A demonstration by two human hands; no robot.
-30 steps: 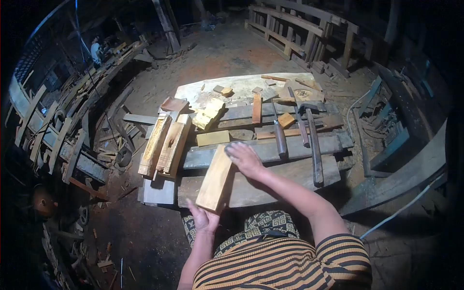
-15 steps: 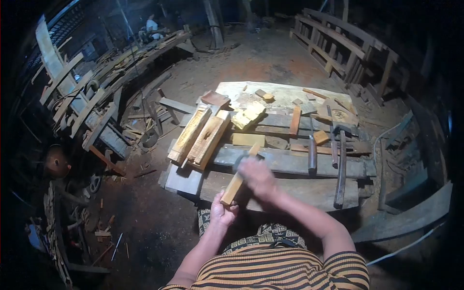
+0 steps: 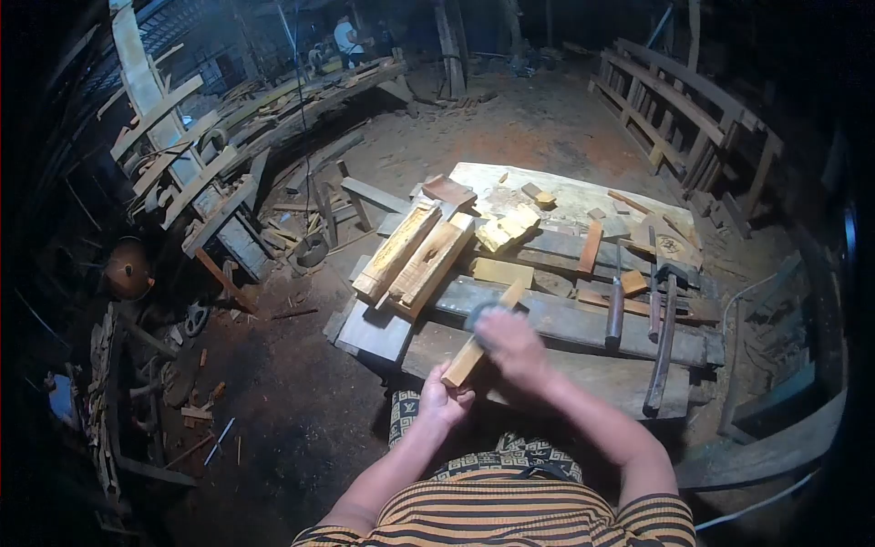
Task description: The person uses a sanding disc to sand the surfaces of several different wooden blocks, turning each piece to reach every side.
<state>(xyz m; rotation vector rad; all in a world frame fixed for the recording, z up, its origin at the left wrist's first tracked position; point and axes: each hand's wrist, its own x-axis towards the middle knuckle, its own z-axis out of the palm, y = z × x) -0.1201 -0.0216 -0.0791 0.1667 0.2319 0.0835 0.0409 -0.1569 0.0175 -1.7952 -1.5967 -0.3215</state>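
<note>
My left hand (image 3: 444,401) is closed around the near end of a pale wooden strip (image 3: 467,363), which slants up and away over the bench's front edge. Pressed to the strip's middle is a dark grey, roundish pad (image 3: 479,316), with the fingers of my right hand (image 3: 515,346) wrapped over it. Most of the pad is hidden under those fingers. Beyond the strip lies a flat yellowish block (image 3: 502,273). Two thick timber pieces with rough, cut faces, a left one (image 3: 401,251) and a right one (image 3: 433,264), rest side by side to the left.
On the plank bench (image 3: 583,369) lie a long-handled hammer (image 3: 665,337), a dark-handled tool (image 3: 614,314), a small orange-brown block (image 3: 633,283) and wood offcuts. Stacked lumber (image 3: 310,96) stands back left, with a person (image 3: 347,41) beyond. A wooden rack (image 3: 674,105) stands back right.
The camera view has turned, so the bench appears farther right and slightly lower. My right hand and the pad remain around the strip's middle; my left hand keeps its hold.
</note>
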